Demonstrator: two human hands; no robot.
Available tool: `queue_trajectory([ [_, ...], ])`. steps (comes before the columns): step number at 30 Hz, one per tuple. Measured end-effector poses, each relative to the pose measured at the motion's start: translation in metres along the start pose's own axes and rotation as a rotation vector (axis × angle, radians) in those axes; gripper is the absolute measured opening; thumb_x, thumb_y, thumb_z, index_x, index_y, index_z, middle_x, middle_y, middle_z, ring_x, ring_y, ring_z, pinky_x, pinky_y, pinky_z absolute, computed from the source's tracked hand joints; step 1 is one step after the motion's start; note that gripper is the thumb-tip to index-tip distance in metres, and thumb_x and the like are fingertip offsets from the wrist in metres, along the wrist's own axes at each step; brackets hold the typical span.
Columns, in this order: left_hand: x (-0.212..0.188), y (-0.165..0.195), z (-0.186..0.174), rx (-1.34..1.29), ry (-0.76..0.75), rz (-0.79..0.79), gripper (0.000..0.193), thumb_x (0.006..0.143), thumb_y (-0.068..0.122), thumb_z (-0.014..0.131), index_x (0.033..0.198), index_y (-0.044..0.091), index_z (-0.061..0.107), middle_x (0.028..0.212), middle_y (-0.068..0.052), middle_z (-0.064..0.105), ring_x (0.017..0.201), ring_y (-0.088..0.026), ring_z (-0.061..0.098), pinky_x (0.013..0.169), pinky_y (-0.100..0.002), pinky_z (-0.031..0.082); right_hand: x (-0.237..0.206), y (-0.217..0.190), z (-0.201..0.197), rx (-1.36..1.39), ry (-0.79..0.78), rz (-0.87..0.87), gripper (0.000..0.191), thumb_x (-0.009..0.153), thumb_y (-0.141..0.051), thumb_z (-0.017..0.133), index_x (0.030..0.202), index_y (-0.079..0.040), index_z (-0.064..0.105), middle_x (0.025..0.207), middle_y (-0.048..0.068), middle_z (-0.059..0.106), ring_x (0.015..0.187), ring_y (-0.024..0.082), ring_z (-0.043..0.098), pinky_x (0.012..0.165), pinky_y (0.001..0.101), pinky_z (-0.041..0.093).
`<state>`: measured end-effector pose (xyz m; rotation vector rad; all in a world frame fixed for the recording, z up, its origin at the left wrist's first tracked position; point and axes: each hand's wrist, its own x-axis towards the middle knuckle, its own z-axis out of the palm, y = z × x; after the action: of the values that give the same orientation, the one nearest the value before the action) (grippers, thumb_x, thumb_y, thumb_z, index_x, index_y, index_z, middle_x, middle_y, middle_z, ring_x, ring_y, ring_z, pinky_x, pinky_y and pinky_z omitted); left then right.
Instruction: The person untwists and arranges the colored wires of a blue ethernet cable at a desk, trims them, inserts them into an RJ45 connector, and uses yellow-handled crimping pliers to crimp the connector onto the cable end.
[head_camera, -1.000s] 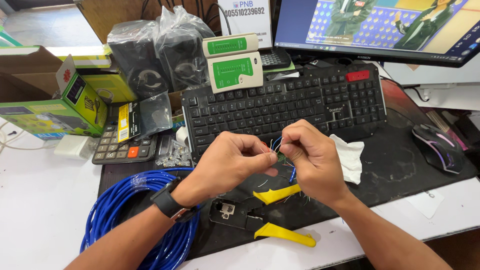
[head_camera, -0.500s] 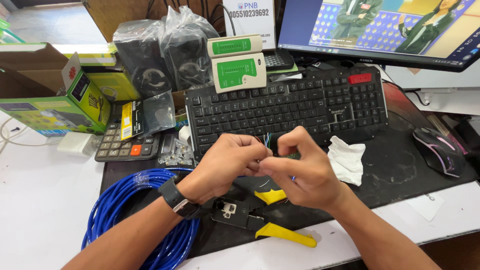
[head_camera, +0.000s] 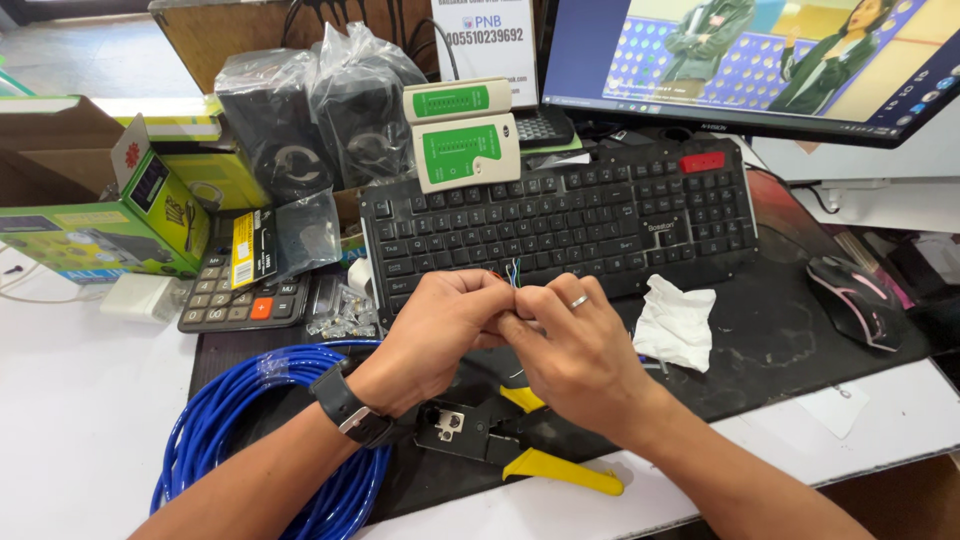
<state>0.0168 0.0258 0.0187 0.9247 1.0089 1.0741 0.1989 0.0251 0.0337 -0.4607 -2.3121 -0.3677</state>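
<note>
Your left hand (head_camera: 440, 325) and right hand (head_camera: 570, 345) pinch the bared wire ends (head_camera: 514, 272) together before the keyboard (head_camera: 560, 215); no plug fitted, crimping tool (head_camera: 500, 440) idle.

1. I had a single view, from the camera worn on the head, looking steeply down and forward over the desk.
2. It sat close above the black keyboard (head_camera: 560, 225), which lay mid-frame.
3. Beyond the keyboard the monitor (head_camera: 750, 60) was cut by the top edge; nearer than it, both forearms entered from below.
</note>
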Motion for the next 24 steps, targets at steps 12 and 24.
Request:
queue_trajectory([
  [12,-0.006,0.017,0.002,0.003,-0.033,0.062,0.014,0.091,0.013,0.068,0.090,-0.001,0.074,0.086,-0.008,0.076,0.078,-0.015,0.075,0.075,-0.028,0.059,-0.012,0.011,0.006,0.549,0.186,0.379,0.006,0.101,-0.003,0.062,0.105,-0.004,0.059,0.102,0.006,0.062,0.085,0.013,0.063,0.075,0.0230,0.052],
  [24,-0.039,0.023,0.026,0.889,0.069,0.755,0.012,0.088,0.011,0.074,0.092,-0.001,0.073,0.082,-0.016,0.075,0.074,-0.026,0.075,0.064,-0.031,0.057,-0.024,0.020,0.012,0.832,0.079,0.716,0.008,0.099,0.003,0.055,0.094,-0.003,0.058,0.082,0.000,0.058,0.075,0.007,0.051,0.066,0.0224,0.046],
])
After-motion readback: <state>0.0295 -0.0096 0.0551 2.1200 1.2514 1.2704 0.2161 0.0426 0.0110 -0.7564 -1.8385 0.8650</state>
